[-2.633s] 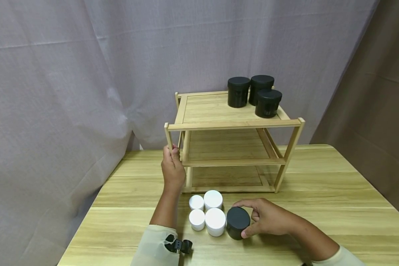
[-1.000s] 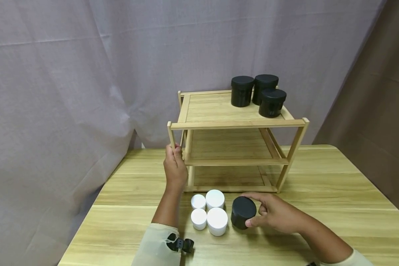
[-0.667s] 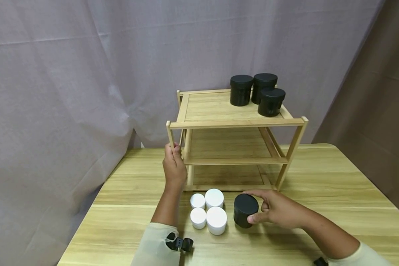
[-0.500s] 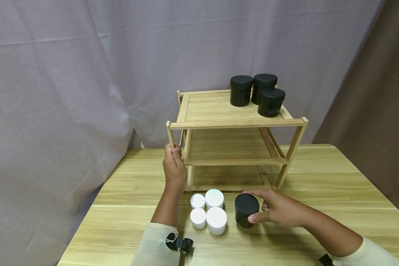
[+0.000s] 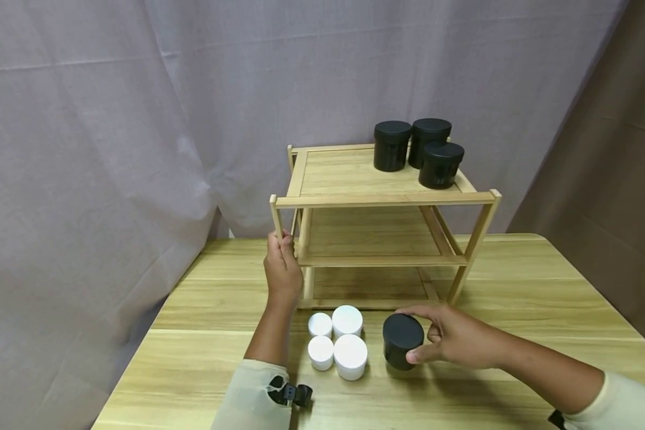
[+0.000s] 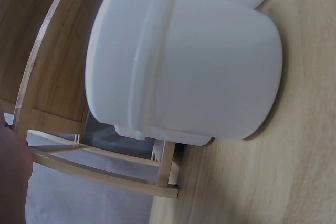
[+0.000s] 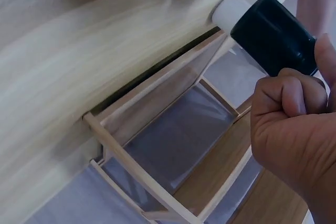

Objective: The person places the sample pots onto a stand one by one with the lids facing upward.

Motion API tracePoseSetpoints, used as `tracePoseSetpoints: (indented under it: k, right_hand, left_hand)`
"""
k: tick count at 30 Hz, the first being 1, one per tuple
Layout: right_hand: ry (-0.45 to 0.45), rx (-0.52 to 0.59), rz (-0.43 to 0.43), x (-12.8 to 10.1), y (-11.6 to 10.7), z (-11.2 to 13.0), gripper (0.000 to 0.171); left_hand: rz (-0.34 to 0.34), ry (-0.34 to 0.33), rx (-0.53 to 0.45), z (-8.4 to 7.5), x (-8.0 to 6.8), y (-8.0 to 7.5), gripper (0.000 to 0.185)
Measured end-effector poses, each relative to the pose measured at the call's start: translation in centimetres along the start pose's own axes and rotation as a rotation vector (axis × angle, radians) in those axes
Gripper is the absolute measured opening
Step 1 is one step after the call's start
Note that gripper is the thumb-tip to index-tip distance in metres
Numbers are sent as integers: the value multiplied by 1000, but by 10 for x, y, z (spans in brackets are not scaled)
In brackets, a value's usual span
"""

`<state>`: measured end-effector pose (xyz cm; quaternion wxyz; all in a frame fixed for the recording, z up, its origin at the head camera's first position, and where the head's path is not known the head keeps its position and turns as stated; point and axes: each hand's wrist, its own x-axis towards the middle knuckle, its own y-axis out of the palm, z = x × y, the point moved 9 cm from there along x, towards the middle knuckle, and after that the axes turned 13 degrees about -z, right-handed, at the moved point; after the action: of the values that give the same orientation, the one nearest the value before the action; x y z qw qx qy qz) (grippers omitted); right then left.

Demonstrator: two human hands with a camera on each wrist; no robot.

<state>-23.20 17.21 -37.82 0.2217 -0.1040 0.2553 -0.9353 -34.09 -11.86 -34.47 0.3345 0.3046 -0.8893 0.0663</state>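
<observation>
My right hand [image 5: 457, 337] pinches a black lidded jar [image 5: 400, 341] between thumb and forefinger, just right of the white jars and close over the tabletop. In the right wrist view, the same black jar [image 7: 273, 35] extends past the curled fingers. My left hand [image 5: 283, 269] grips the front left post of a three-tier wooden rack [image 5: 384, 201]. Two larger white lidded jars [image 5: 350, 357] and two smaller white jars [image 5: 321, 352] stand together before the rack. One white jar [image 6: 210, 66] fills much of the left wrist view, with part of the left hand [image 6: 13, 177] at the edge.
On the rack's top tier, at the right, stand three black jars [image 5: 391, 146]. The rack's middle shelf [image 5: 371, 233] and lower shelf [image 5: 368, 283] lie beneath. A grey curtain [image 5: 113, 149] hangs behind the wooden table [image 5: 209, 334].
The right hand has shifted the black jar rightward and slightly away from me, opening a gap to the white jars. The left hand keeps its grip on the rack post.
</observation>
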Motion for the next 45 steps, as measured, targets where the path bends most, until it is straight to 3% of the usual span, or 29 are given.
tracePoseSetpoints:
  k: [14,22,28,45]
  right_hand:
    - [-12,-18,1,4,-22,44,69]
    - [23,-38,46,4,-34,68,71]
    - [-35,-53,77,7,-43,89,65]
    - [71,-148,125,15,-63,119,72]
  left_hand:
    - [-6,2,-16,-3,-1,-1,24]
    - [-6,8,-13,-3,-1,0,24]
    - [-15,11,-9,-2,0,-2,21]
    - [-8,8,-13,-2,-1,-1,24]
